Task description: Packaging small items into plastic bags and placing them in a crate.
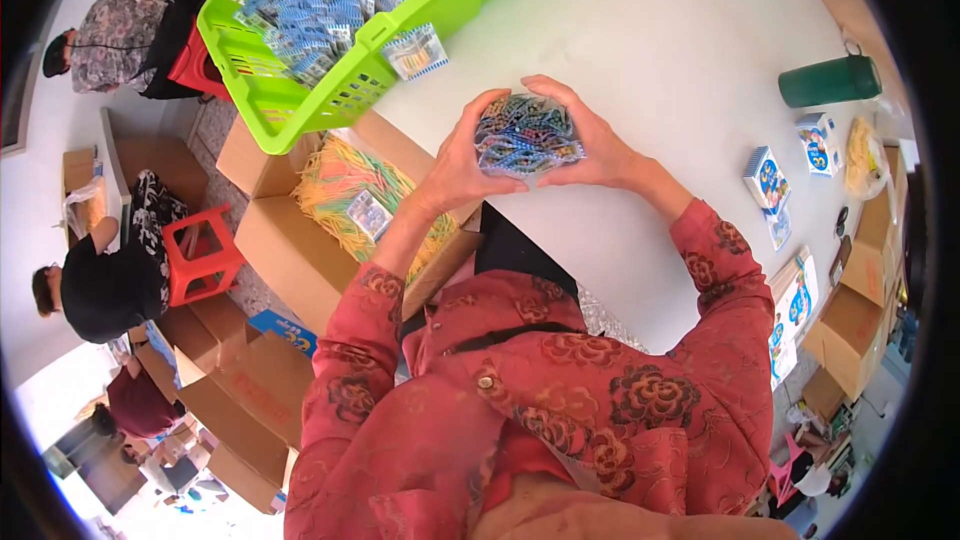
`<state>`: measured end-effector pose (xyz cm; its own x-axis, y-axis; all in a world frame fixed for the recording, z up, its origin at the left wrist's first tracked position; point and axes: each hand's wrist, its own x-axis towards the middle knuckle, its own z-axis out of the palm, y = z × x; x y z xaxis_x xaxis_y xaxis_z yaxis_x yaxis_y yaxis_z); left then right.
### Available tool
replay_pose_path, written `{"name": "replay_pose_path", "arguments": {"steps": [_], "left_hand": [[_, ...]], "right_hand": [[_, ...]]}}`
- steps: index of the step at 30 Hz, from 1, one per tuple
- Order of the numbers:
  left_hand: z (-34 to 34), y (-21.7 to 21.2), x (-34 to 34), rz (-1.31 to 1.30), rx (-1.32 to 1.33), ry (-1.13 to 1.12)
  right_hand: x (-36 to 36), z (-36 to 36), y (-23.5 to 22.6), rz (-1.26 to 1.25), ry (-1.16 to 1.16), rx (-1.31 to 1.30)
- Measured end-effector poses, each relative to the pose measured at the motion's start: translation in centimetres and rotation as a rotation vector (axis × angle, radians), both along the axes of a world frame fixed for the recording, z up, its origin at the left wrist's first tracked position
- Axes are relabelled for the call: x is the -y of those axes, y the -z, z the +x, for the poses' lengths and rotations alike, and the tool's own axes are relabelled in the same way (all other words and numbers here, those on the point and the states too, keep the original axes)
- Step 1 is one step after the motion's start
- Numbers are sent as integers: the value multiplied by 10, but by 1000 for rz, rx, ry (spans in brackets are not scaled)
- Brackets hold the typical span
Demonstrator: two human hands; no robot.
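Note:
Over the white table, my left hand (464, 159) and my right hand (592, 140) are wrapped round the two sides of a bundle of small packets (528, 136). The packets seem to be pressed together and seen edge-on, with clear plastic and blue, dark and multicoloured bits; single ones are too small to make out. Both hands' fingers curve over the far side, thumbs on the near side. Beyond my left hand, a small blue-and-white packet (416, 51) lies against a green crate (352, 68). The crate is heaped with similar packets (330, 2).
Left of me stands an open carton (280, 250) of pink, yellow and orange strands (345, 180), a packet (369, 214) on top. On the table's right are a green bottle (830, 81) and small printed boxes (768, 180). People sit by red stools (200, 255) at far left.

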<state>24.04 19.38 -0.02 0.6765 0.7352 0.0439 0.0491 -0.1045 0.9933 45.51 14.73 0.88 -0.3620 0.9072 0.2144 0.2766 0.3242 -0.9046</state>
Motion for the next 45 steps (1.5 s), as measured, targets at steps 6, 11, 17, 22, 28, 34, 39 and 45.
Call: {"name": "replay_pose_path", "arguments": {"steps": [6,11,17,22,28,34,39,45], "left_hand": [[9,10,3,262,-136,-130],[14,-8,1,245,-97,-138],[2,3,-6,201,-148,-67],[5,5,0,13,20,-107],[12,7,4,40,43,-153],[14,7,7,347,-69,-277],[9,21,9,266,-101,-246],[12,17,11,306,-91,-254]], "right_hand": [[-5,-20,2,-135,46,-162],[1,-29,2,-61,153,-306],[-3,-20,9,-239,55,-290],[-7,-18,9,-166,60,-306],[-9,-34,14,-175,124,-427],[0,-32,14,-33,238,-253],[-3,-26,11,-187,150,-241],[2,-31,4,-149,210,-128]]}}
